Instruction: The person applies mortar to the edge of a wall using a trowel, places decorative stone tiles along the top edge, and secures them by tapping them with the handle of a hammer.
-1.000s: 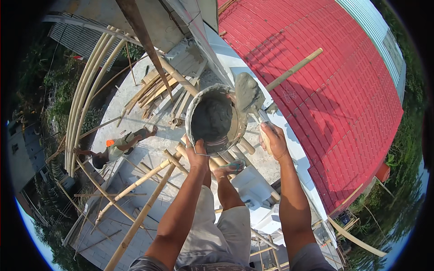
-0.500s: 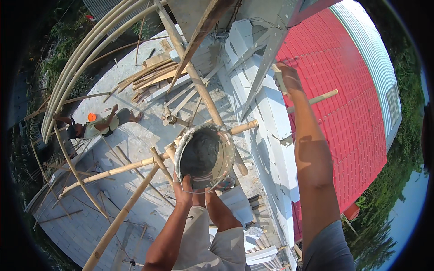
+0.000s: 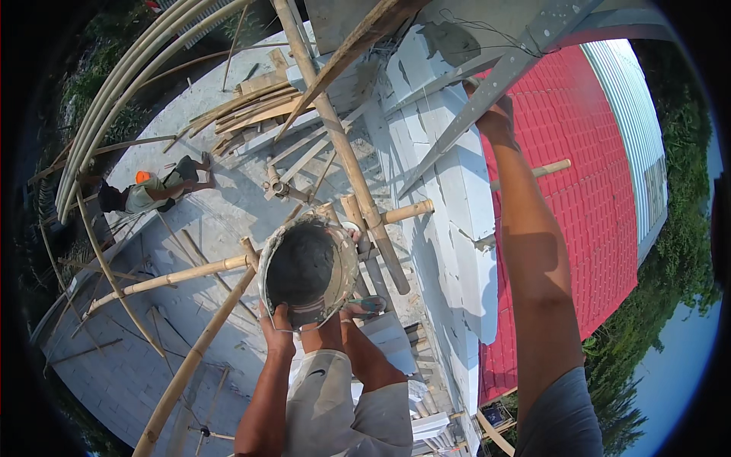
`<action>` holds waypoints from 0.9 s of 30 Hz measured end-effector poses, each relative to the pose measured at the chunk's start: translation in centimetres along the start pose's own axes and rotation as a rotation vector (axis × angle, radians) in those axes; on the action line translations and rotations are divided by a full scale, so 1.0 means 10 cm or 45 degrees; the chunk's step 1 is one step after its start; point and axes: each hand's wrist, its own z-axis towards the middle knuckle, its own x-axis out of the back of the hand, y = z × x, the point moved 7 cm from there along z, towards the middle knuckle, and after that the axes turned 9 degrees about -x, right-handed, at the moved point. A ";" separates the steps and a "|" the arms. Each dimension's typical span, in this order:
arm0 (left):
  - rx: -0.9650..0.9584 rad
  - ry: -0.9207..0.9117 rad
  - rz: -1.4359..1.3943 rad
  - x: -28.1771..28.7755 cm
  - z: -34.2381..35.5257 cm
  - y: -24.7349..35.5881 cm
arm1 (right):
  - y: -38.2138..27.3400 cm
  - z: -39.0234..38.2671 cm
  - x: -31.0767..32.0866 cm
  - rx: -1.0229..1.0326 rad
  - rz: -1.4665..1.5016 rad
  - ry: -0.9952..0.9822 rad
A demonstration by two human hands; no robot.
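Note:
A bucket with a mortar-crusted rim holds wet grey mortar. It stands tilted in front of my legs, above the bamboo scaffold. My left hand grips its near rim, the thumb on top; the other fingers are hidden. My right arm stretches far forward to the block wall. There my right hand is closed, partly hidden behind a grey metal beam; what it holds is not visible. Next to it runs the wall of white blocks, with grey mortar patches near its far end.
Bamboo poles cross below and left of me. A wooden plank slants overhead. Right of the wall lies a red tiled roof. Far below, a person crouches on the concrete floor, near a pile of boards. My sandalled foot rests by the bucket.
The view has shifted, and the bucket appears farther left, still in my left hand. My right hand has moved forward behind the beam; the pale object seen in it earlier is now hidden.

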 end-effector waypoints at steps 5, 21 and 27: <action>-0.004 -0.044 -0.044 -0.21 0.10 0.02 | 0.38 -0.42 0.09 -0.085 0.058 0.187; 0.042 -0.159 0.132 -0.69 0.12 0.25 | 0.66 -1.09 -0.02 -0.175 0.160 0.217; 0.096 -0.169 0.171 -0.71 0.04 0.23 | 0.59 -1.17 0.05 -0.293 0.181 0.362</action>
